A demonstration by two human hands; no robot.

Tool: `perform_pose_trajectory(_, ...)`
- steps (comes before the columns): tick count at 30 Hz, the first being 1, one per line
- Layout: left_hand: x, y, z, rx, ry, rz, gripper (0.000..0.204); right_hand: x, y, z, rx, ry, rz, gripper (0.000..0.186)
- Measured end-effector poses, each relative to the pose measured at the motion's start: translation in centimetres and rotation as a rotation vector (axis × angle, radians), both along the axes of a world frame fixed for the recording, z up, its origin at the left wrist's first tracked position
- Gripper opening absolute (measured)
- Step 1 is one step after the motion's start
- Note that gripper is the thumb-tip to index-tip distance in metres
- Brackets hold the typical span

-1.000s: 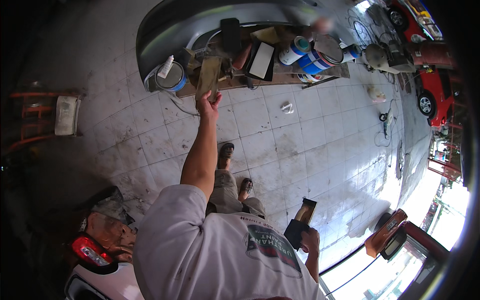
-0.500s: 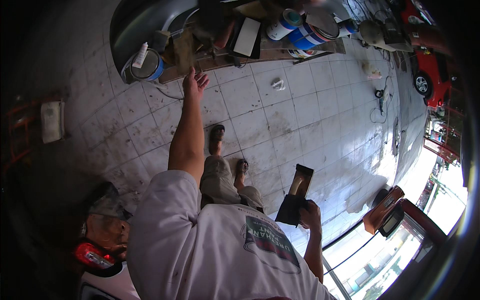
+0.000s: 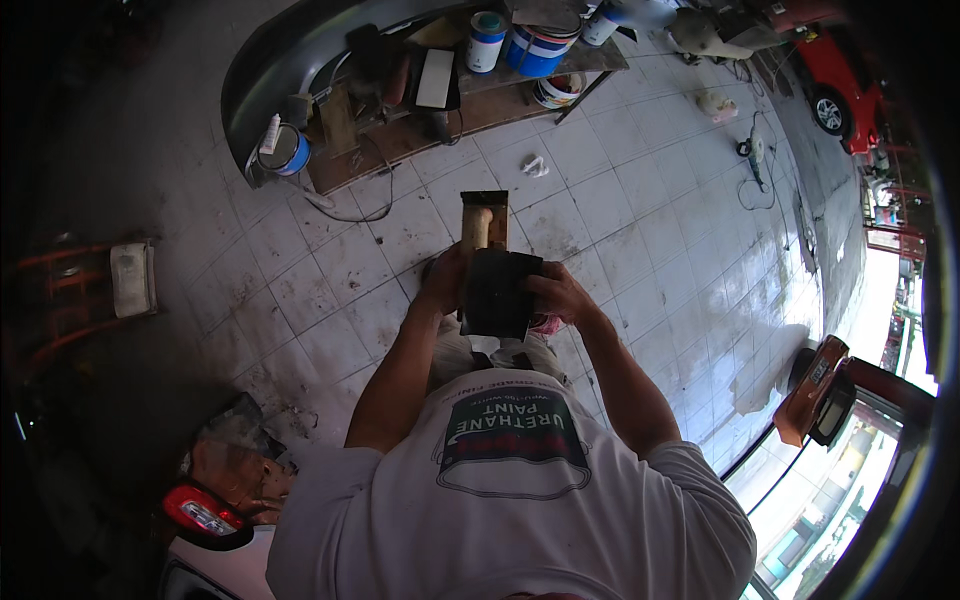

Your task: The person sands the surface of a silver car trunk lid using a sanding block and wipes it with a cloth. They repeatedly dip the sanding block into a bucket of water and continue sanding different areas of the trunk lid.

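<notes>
In front of my body I hold a long sanding block (image 3: pixel 472 230) with a pale wooden grip and a dark clamp-like bar across its far end. A black sheet (image 3: pixel 498 295), which looks like sandpaper, covers its near part. My left hand (image 3: pixel 447 281) is closed at the left side of the block, its fingers partly hidden behind. On the right, my right hand (image 3: pixel 558 291) pinches the right edge of the black sheet between thumb and fingers.
A low bench (image 3: pixel 400 140) ahead bears paint cans (image 3: pixel 537 52), a white-topped block (image 3: pixel 435 78) and a dark car bumper (image 3: pixel 262 85). Crumpled white material (image 3: pixel 534 165) and a corded power tool (image 3: pixel 750 152) lie on the tiled floor. Car parts stand lower left; a red car is far right.
My left hand has come back from the bench to the sanding block. My right hand has brought the block and black sheet from the right to the middle. The view has turned slightly.
</notes>
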State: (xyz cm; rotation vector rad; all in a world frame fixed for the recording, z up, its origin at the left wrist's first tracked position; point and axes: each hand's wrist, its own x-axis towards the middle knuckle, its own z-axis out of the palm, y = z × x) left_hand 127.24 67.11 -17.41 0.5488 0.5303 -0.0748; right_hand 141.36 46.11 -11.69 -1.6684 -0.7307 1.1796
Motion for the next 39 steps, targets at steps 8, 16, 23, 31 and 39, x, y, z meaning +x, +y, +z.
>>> perform_pose_trajectory(8,-8.2,-3.5,0.0,0.419,0.1,0.429,0.037,4.0,-10.6,-4.6,0.101,-0.089,-0.074,0.027)
perform_pose_trajectory(16,-23.6,-14.8,-0.2,0.712,0.812,0.704,0.047,5.9,-22.4,-4.4,-0.109,0.491,-0.663,0.015)
perform_pose_trajectory(23,-39.9,-29.5,-4.6,0.854,1.267,0.729,0.043,2.8,-20.9,-5.8,-0.146,0.416,-0.323,0.027)
perform_pose_trajectory(31,-49.3,-53.8,-9.3,0.433,1.647,0.648,0.04,-3.3,-18.1,-4.9,-0.263,0.518,0.014,0.019)
perform_pose_trajectory(39,-53.0,-77.7,-15.5,-0.195,1.729,1.033,0.054,-9.8,-14.9,-2.8,-0.405,0.441,0.395,0.014)
